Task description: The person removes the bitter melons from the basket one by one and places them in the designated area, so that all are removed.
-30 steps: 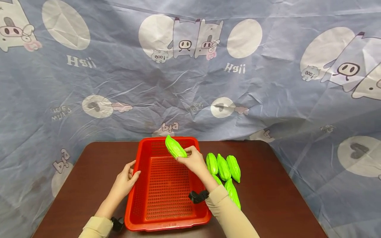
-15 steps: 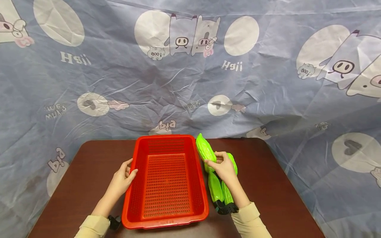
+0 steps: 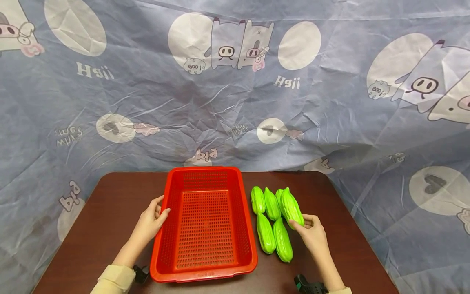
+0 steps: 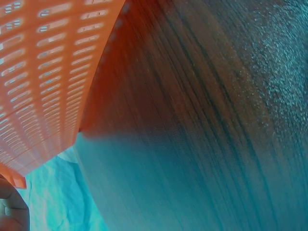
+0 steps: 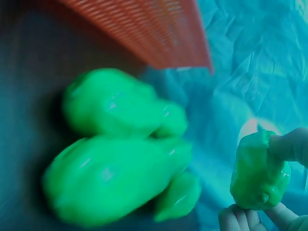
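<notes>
My right hand (image 3: 312, 232) pinches the lower end of a bumpy green bitter melon (image 3: 291, 205), thumb on one side and fingers on the other. In the right wrist view this bitter melon (image 5: 260, 173) is seen end-on between thumb and fingertips. It overlaps another bitter melon (image 3: 279, 195) in the head view, partly hiding it. Several more lie to the left, including a pair (image 3: 282, 241) nearer the person. At the left rim of a red perforated plastic basket (image 3: 203, 275), my left hand (image 3: 149, 220) grips with its thumb over the edge and its fingers outside.
Basket and bitter melons stand on a dark brown wooden table (image 3: 341, 245). A grey-blue cloth (image 3: 220, 102) with cartoon pigs hangs behind it. A black band (image 3: 310, 283) is around the right wrist.
My right hand has carried the bitter melon rightward from above the basket, past its right rim, to the right side of the group. The left hand stays at the basket's rim.
</notes>
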{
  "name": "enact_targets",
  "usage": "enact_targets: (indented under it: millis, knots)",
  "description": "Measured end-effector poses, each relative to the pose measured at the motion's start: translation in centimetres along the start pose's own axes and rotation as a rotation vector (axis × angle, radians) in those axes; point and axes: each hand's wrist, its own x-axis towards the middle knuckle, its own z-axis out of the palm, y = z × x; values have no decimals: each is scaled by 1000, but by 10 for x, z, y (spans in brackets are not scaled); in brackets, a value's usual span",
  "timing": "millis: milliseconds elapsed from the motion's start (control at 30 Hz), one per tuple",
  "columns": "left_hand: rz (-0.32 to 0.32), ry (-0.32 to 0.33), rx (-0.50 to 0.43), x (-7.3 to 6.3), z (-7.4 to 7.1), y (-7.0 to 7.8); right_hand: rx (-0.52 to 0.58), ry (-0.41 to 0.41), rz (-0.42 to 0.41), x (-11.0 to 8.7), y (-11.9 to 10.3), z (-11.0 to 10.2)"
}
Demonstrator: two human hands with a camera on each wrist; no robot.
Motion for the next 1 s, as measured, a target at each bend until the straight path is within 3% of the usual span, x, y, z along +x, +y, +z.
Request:
enact_targets:
  millis: [200, 400, 1000]
  knots:
    - [-7, -13, -2, -1, -1, 0, -57, -6, 76, -10, 36, -6]
    - [-4, -8, 0, 0, -1, 0, -65, -58, 149, -17, 56, -5]
    - [-8, -6, -10, 1, 0, -1, -49, -111, 174, -20, 78, 5]
